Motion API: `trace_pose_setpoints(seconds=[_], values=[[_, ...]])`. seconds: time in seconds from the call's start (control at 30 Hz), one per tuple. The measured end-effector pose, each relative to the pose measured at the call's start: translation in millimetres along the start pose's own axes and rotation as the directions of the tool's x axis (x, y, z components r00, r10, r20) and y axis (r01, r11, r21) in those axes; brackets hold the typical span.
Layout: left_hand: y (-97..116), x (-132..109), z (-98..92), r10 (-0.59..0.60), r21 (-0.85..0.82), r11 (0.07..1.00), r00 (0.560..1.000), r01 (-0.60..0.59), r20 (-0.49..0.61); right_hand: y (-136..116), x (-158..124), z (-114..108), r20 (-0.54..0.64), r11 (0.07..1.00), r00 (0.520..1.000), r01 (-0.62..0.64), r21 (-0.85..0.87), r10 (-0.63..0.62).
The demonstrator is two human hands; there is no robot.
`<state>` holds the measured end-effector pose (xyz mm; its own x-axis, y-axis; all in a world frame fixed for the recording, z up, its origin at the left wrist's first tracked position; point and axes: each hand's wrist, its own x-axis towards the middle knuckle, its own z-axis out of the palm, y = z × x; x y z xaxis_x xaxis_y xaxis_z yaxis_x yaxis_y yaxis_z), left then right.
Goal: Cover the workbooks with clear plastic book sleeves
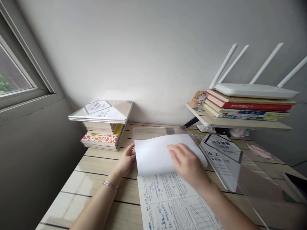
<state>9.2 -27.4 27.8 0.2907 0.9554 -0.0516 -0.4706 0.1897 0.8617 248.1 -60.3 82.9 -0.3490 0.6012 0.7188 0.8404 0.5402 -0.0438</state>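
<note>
A blank white sheet of paper (153, 156), curling at its lower right corner, lies over a printed worksheet (165, 204) with blue handwriting. Beneath them at the top, the edge of a clear plastic board (144, 132) shows. My left hand (127, 159), with bracelets at the wrist, has its fingers curled around the left edge of the paper; its fingertips are partly hidden. Over the right part of the blank sheet is my right hand (187, 159), blurred, its thumb and fingers slightly apart and nothing visible between them. Contact with the paper is hard to judge.
Stacked books (103, 140) stand at the left back. To the right lie a grey-and-white workbook (223, 153), a transparent sheet (261, 191), a pink item (260, 150) and a dark device (297, 183). A raised shelf (240, 122) holds books and a white router (256, 90).
</note>
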Motion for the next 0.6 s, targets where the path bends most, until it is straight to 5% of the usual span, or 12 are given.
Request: trace_pose_setpoints(seconds=[0.07, 0.17, 0.33, 0.5, 0.6], values=[[1, -1, -0.1, 0.011, -0.013, 1.0, 1.0, -0.011, 0.003, -45, 9, 2, 0.179, 0.977, 0.962, 0.212, -0.019, -0.206], [1, -2, -2.1, 0.018, -0.028, 0.999, 0.999, -0.018, 0.027, -90, 16, 19, 0.374, 0.943, 0.879, 0.332, -0.032, -0.297], [-5, 0, -8.7, 0.03, -0.036, 0.999, 0.999, -0.028, 0.039, -118, 25, 49, 0.539, 0.962, 0.838, 0.208, -0.174, -0.084], [-9, 2, -11.3, 0.058, 0.054, 0.997, 0.997, -0.056, -0.046, -135, 28, 61, 0.504, 0.941, 0.845, 0.0, -0.338, 0.181], [-9, 1, -9.3, 0.034, 0.046, 0.998, 0.998, -0.032, -0.044, -141, 25, 67, 0.491, 0.937, 0.839, -0.059, -0.344, 0.233]])
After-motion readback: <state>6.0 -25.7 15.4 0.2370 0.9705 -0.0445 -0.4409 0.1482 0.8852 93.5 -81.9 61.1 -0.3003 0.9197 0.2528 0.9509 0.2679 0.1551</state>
